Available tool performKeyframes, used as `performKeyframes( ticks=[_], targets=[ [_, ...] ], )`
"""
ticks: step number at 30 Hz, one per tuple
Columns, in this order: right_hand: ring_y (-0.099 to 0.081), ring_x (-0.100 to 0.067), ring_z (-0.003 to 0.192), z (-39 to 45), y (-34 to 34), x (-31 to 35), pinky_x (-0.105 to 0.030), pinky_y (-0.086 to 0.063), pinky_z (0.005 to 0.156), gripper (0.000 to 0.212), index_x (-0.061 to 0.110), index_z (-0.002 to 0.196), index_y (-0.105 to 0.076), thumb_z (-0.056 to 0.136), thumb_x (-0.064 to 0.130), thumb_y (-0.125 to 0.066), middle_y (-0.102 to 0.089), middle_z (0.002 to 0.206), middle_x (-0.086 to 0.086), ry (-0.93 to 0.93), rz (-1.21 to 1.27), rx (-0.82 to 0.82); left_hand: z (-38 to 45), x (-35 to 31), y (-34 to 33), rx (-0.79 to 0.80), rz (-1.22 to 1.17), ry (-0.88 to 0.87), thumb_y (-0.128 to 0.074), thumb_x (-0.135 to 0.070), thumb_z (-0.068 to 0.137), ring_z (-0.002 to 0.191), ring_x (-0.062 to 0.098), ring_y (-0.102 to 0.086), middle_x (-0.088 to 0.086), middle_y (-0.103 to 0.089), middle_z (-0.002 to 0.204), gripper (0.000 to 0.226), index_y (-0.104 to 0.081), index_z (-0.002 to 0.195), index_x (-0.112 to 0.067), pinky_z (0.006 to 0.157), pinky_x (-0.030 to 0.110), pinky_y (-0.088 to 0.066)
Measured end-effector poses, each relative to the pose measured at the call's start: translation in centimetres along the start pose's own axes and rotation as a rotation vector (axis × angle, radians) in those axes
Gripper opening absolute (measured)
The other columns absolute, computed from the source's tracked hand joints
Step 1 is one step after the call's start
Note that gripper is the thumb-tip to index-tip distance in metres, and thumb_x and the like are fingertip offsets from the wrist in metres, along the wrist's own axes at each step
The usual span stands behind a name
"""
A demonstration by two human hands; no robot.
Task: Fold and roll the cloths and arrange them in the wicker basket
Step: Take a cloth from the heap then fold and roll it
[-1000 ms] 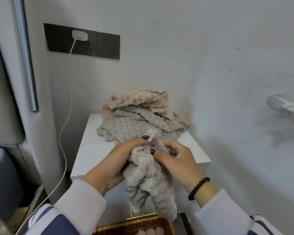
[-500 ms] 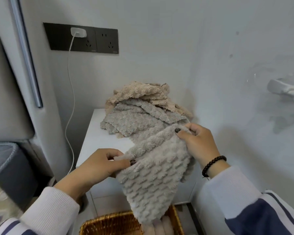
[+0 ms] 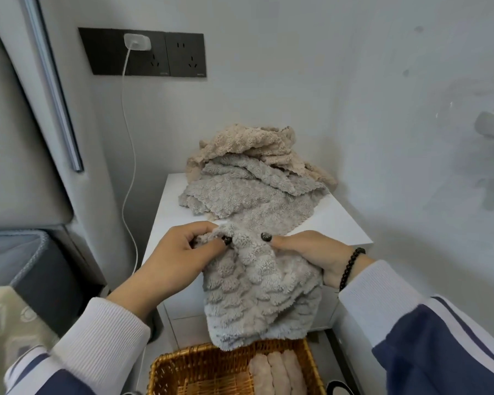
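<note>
A fluffy grey cloth (image 3: 257,292) hangs in front of the white cabinet, held up by both hands. My left hand (image 3: 177,258) pinches its top edge on the left. My right hand (image 3: 314,255) grips the top edge close beside it, thumb on the front. The cloth's lower corner dangles just above the wicker basket (image 3: 194,366) at the bottom. Three pale pink rolled cloths (image 3: 277,374) lie side by side in the basket's right half. A pile of grey and beige cloths (image 3: 254,178) sits on the cabinet top behind my hands.
The white cabinet (image 3: 340,223) stands in a wall corner. A white charger cable (image 3: 126,166) hangs from a dark socket panel (image 3: 143,52) on the left. A grey bin (image 3: 26,269) sits at the left, and a patterned fabric (image 3: 9,326) lies at the lower left.
My hands have come together at the cloth's top edge; half a second ago they held it spread apart. More of the basket and the rolls shows now.
</note>
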State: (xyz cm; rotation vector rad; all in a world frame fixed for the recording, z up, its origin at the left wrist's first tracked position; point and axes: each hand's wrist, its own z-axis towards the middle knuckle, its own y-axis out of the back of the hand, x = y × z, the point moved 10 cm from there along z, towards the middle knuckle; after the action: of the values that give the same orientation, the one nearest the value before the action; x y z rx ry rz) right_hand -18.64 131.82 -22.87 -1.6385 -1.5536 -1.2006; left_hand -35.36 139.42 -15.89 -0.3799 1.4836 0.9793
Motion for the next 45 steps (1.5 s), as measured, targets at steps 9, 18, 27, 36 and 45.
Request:
performKeyframes(
  ticks=[9, 18, 27, 36, 45],
  targets=[
    [-0.065, -0.027, 0.075, 0.1, 1.9, 2.9, -0.034, -0.056, 0.070, 0.023, 0.000, 0.082, -0.058, 0.075, 0.014, -0.074, -0.070, 0.097, -0.017, 0.164, -0.129, -0.216, 0.9, 2.1, 2.1, -0.101, 0.134, 0.104, -0.075, -0.036, 0.080, 0.058, 0.027, -0.062, 0.009, -0.070, 0.066, 0.025, -0.070, 0.068, -0.015, 0.058, 0.036, -0.052],
    [-0.019, -0.015, 0.045, -0.5, 7.1, 5.1, -0.027, -0.020, 0.052, 0.054, 0.018, 0.053, -0.023, 0.086, 0.020, -0.065, -0.021, 0.049, 0.000, 0.269, -0.375, -0.633, 2.1, 3.1, 6.0, -0.152, 0.774, -0.004, -0.072, -0.011, 0.078, 0.068, 0.006, -0.056, -0.005, -0.058, 0.076, 0.011, -0.064, 0.073, -0.018, 0.056, 0.010, -0.034],
    [-0.068, -0.018, 0.051, 3.0, 4.5, 2.5, -0.021, -0.050, 0.042, 0.031, 0.010, 0.129, -0.038, 0.101, 0.018, -0.046, -0.071, 0.063, -0.009, 0.082, 0.407, -0.392, 2.2, 1.9, 10.1, -0.611, 0.768, -0.007, -0.065, -0.024, 0.080, 0.059, 0.027, -0.054, 0.009, -0.054, 0.062, 0.022, -0.066, 0.061, -0.013, 0.052, 0.029, -0.044],
    [-0.062, -0.029, 0.106, 6.7, 4.3, 1.9, -0.039, -0.049, 0.092, 0.019, 0.019, 0.122, -0.039, 0.103, 0.025, -0.037, -0.065, 0.118, -0.010, 0.130, 0.809, -0.361, 5.5, 6.0, 9.6, -0.555, -0.012, 0.213, -0.068, -0.020, 0.088, 0.066, 0.025, -0.071, 0.012, -0.072, 0.072, 0.015, -0.072, 0.083, -0.007, 0.068, 0.034, -0.059],
    [-0.052, -0.033, 0.124, 8.1, 5.9, 2.1, -0.046, -0.034, 0.108, 0.031, 0.016, 0.117, -0.052, 0.099, 0.039, -0.041, -0.048, 0.137, -0.005, 0.232, 1.015, -0.320, 8.0, 4.9, 6.1, -0.417, -0.430, 0.197, -0.054, -0.019, 0.098, 0.100, 0.020, -0.069, 0.010, -0.072, 0.104, 0.019, -0.068, 0.093, -0.008, 0.095, 0.035, -0.052]
  ],
)
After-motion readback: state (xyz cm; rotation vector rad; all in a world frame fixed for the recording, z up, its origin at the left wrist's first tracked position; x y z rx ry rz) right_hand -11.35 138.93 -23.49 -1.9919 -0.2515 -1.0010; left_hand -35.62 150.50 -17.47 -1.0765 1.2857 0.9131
